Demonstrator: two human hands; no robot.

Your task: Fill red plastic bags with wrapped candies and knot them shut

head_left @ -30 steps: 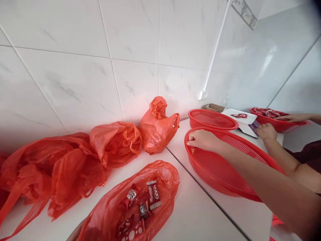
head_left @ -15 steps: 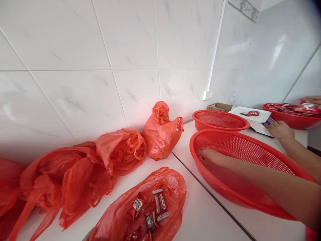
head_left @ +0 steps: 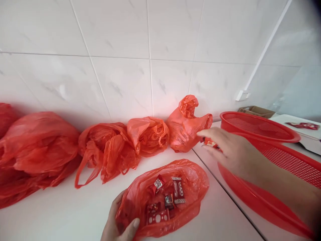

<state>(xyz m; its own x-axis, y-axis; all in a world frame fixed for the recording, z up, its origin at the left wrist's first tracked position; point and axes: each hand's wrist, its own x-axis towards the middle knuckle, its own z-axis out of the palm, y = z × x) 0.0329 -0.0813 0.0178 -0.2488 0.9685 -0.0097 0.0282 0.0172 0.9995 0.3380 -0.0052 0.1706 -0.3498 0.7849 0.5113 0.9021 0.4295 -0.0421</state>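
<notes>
My left hand (head_left: 119,219) grips the near left rim of a red plastic bag (head_left: 194,182), thumb inside the opening. Several wrapped sweets lie in the bag, among them a dark red bar-shaped packet (head_left: 178,190) and a dotted red packet (head_left: 157,217). Over the table, right of the bag's far end, my right hand (head_left: 232,149) is closed on a small red-wrapped sweet (head_left: 211,143). Its fingers partly cover the wrapper. Below that forearm stands a red mesh basket (head_left: 253,197), with much of its inside hidden by the arm.
Along the tiled wall sit several red plastic bags, including an upright one (head_left: 184,130) and a crumpled one (head_left: 150,137). A second red basket (head_left: 260,127) stands behind the first. Beyond it are a cardboard box (head_left: 258,111) and a white tray (head_left: 283,118) bearing red packets.
My right hand has come up out of the near basket and leftward, now with a red-wrapped sweet. The view has turned left, showing my left hand and more bags; another person's hands are out of view.
</notes>
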